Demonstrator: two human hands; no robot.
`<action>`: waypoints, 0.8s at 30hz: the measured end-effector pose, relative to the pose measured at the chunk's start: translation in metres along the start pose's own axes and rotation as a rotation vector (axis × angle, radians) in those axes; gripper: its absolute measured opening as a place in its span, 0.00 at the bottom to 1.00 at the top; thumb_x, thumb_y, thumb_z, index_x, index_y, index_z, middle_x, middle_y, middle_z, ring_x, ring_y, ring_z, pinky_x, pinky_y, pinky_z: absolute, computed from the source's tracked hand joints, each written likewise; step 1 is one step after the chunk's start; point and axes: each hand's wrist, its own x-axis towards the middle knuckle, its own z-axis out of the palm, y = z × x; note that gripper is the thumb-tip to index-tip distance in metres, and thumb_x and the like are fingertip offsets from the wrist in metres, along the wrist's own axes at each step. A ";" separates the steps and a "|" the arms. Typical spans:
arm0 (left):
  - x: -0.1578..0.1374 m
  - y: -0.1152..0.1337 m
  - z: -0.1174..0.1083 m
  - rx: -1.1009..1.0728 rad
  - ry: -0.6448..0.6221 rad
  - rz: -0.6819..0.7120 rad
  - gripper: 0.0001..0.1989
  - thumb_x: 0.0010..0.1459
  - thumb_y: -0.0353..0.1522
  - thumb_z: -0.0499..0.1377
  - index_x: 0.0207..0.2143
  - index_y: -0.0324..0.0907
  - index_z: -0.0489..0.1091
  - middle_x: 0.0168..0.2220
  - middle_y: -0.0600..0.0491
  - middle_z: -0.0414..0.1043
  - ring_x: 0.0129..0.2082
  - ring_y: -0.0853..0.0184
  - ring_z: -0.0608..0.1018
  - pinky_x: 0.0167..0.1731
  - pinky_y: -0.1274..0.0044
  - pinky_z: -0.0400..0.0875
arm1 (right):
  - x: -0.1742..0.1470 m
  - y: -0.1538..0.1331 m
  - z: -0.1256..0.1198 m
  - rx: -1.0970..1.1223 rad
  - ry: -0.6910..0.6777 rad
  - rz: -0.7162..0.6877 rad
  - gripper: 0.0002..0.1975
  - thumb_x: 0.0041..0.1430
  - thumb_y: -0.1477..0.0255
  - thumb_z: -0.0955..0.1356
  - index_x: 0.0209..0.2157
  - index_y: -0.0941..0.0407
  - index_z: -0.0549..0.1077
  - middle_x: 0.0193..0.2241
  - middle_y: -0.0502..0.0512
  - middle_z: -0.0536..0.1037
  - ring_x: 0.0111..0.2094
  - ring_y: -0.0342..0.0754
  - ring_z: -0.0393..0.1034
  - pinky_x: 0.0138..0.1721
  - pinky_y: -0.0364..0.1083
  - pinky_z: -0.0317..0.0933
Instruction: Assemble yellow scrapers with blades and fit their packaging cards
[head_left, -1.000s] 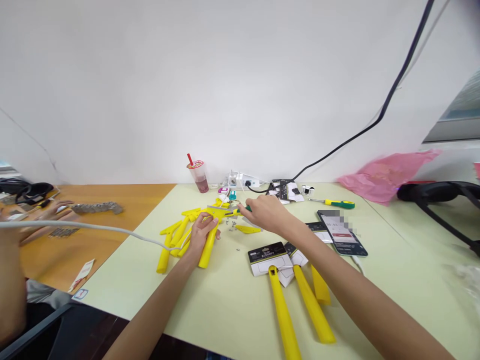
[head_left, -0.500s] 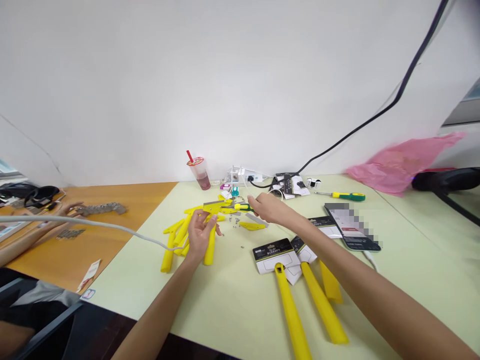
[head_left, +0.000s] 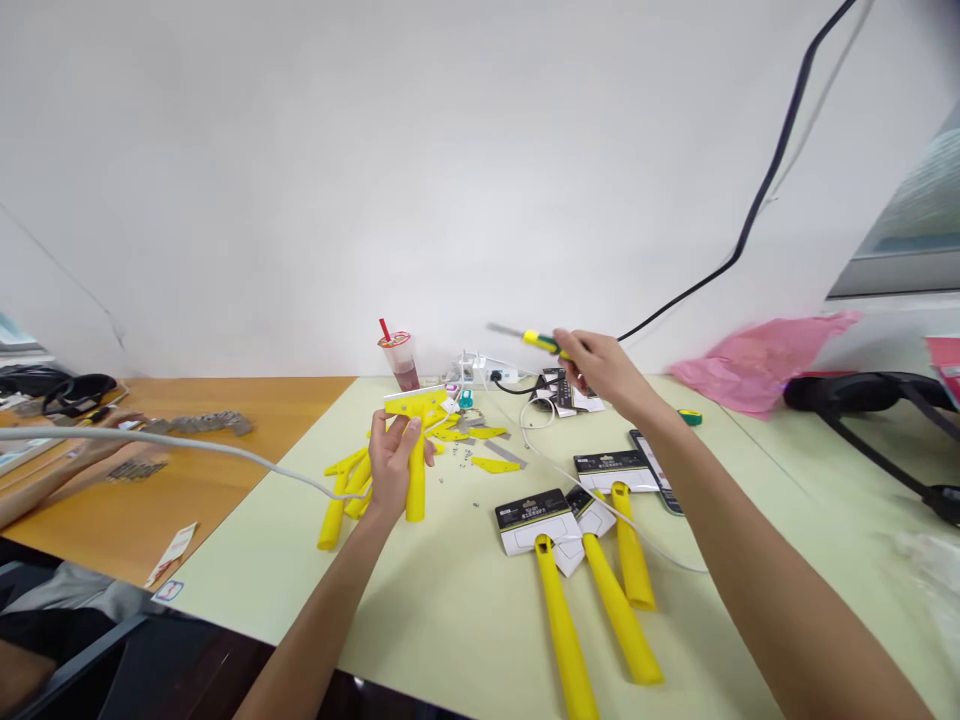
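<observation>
My left hand (head_left: 394,465) is closed round a yellow scraper (head_left: 416,490), its wide head and metal blade pointing away from me. Up in the air on the right, my right hand (head_left: 600,365) grips a yellow-and-green screwdriver (head_left: 541,341), its shaft pointing left and clear of the scraper. Beyond my left hand lie loose yellow scraper plates (head_left: 495,465), metal blades (head_left: 507,455) and tiny screws. More yellow scraper handles (head_left: 330,522) are heaped beside my left wrist. Below my right forearm, yellow scrapers with black-and-white header cards (head_left: 534,520) rest on the table.
A cup with a red straw (head_left: 401,362) and a power strip (head_left: 487,370) stand by the wall. A white cable (head_left: 247,455) crosses in front of my left hand. A phone (head_left: 664,480) and a pink bag (head_left: 757,365) lie rightward. Another person's hand (head_left: 112,435) is at the orange table.
My right hand has lifted the screwdriver away from the scraper head, up and to the right. The scraper in my left hand has turned more upright. My view has shifted to the right.
</observation>
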 end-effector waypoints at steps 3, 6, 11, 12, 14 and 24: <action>0.004 0.023 0.028 -0.097 -0.125 0.027 0.21 0.63 0.40 0.72 0.46 0.48 0.61 0.47 0.55 0.79 0.27 0.72 0.81 0.33 0.76 0.78 | 0.011 0.027 -0.009 0.401 0.074 -0.022 0.31 0.57 0.38 0.74 0.38 0.52 0.69 0.38 0.54 0.77 0.33 0.47 0.73 0.32 0.46 0.68; 0.008 0.037 0.055 -0.169 -0.189 0.061 0.22 0.64 0.40 0.72 0.49 0.49 0.62 0.48 0.53 0.79 0.31 0.69 0.84 0.35 0.74 0.79 | 0.017 0.057 -0.010 0.074 0.048 0.018 0.33 0.60 0.34 0.68 0.37 0.51 0.65 0.34 0.52 0.75 0.33 0.48 0.73 0.34 0.47 0.69; 0.011 0.032 0.076 -0.232 -0.175 0.076 0.21 0.63 0.39 0.73 0.49 0.48 0.64 0.46 0.53 0.79 0.34 0.68 0.84 0.35 0.75 0.78 | 0.024 0.103 -0.015 -0.347 0.035 0.090 0.33 0.54 0.39 0.75 0.22 0.51 0.61 0.20 0.51 0.67 0.25 0.48 0.62 0.30 0.48 0.56; 0.011 0.028 0.075 -0.252 -0.154 0.059 0.21 0.63 0.38 0.73 0.48 0.48 0.65 0.45 0.54 0.79 0.34 0.68 0.83 0.35 0.75 0.77 | 0.025 0.111 -0.017 -0.421 0.022 0.089 0.33 0.52 0.42 0.77 0.21 0.51 0.61 0.19 0.51 0.67 0.25 0.49 0.62 0.31 0.48 0.54; 0.010 0.019 0.071 -0.316 -0.110 -0.004 0.20 0.62 0.37 0.73 0.49 0.48 0.67 0.44 0.54 0.78 0.33 0.70 0.82 0.33 0.77 0.76 | 0.029 0.124 -0.019 -0.544 -0.012 0.077 0.30 0.50 0.48 0.79 0.20 0.51 0.61 0.22 0.52 0.69 0.27 0.49 0.63 0.32 0.48 0.54; 0.015 -0.025 0.032 -0.923 -0.098 -0.624 0.20 0.72 0.25 0.54 0.63 0.43 0.70 0.28 0.59 0.64 0.14 0.80 0.57 0.12 0.87 0.54 | 0.061 0.172 -0.011 -0.793 -0.233 0.017 0.16 0.56 0.61 0.74 0.26 0.51 0.66 0.29 0.54 0.74 0.35 0.54 0.70 0.35 0.47 0.57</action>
